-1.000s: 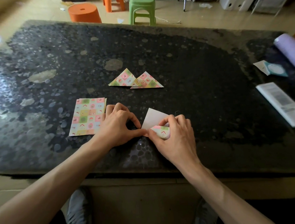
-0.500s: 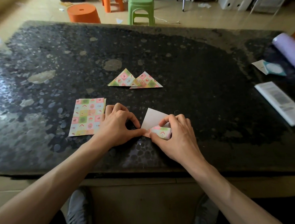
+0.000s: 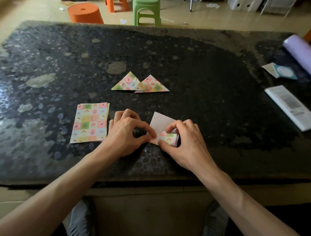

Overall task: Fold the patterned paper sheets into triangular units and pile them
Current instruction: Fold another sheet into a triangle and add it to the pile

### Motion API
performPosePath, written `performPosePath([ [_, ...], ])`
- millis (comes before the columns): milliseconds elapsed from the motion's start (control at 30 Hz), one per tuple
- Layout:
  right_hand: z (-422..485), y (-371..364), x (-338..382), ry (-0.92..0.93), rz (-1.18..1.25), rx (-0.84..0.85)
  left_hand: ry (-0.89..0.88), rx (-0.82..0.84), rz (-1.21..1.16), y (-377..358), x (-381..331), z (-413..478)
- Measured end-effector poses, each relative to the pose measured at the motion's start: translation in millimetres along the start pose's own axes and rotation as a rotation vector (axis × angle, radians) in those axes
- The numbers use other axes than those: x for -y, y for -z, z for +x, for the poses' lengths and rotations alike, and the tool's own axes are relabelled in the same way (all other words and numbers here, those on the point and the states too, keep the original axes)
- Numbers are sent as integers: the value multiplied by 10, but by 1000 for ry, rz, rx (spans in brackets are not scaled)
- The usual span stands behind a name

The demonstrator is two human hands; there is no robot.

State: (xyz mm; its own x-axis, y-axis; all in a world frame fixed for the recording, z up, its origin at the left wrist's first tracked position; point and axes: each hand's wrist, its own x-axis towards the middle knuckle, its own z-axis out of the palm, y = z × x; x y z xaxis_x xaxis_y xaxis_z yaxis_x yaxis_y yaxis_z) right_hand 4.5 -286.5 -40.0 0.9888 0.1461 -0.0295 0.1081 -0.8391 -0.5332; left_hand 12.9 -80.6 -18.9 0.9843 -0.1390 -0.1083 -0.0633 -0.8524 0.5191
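Dark pebbled stone table (image 3: pixel 211 65) carries everything, and the work sits at its near edge within easy reach. Left hand (image 3: pixel 124 135) and right hand (image 3: pixel 186 143) meet there over the sheet (image 3: pixel 162 121) being folded. The stack (image 3: pixel 90 123) of flat patterned paper lies just beside the left hand; we reckon it is parked there as feedstock, one short reach away.

Two finished triangles (image 3: pixel 128 83) sit further back, mid table, overlapping at one corner. That is more the start of a pile than a real one, and it keeps them clear of the folding zone.

The sheet lies white side up between the stack and the right hand, its near edge turned over so the pattern shows. Left thumb and forefinger are pinched on its left corner; we read that as an anchor against sliding. Right thumb and forefinger are curled round the turned-over flap (image 3: pixel 167 138), holding it down on the white face, and grip nothing else.

We judge this as an early crease on the third unit, with the stack yet to fold. Edges need lining up before pressing, or the triangle comes out skewed
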Motion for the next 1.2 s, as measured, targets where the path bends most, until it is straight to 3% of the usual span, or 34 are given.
performPosePath([
  [333, -50, 39, -43, -3, -100, -24, 27, -12, 17, -26, -22, -6],
  [800, -22, 177, -40, -51, -41, 129, 50, -156, 78, -230, -41, -51],
  [1200, 35, 306, -102, -47, 5, 227, 51, -134, 80, -234, -40, -48],
])
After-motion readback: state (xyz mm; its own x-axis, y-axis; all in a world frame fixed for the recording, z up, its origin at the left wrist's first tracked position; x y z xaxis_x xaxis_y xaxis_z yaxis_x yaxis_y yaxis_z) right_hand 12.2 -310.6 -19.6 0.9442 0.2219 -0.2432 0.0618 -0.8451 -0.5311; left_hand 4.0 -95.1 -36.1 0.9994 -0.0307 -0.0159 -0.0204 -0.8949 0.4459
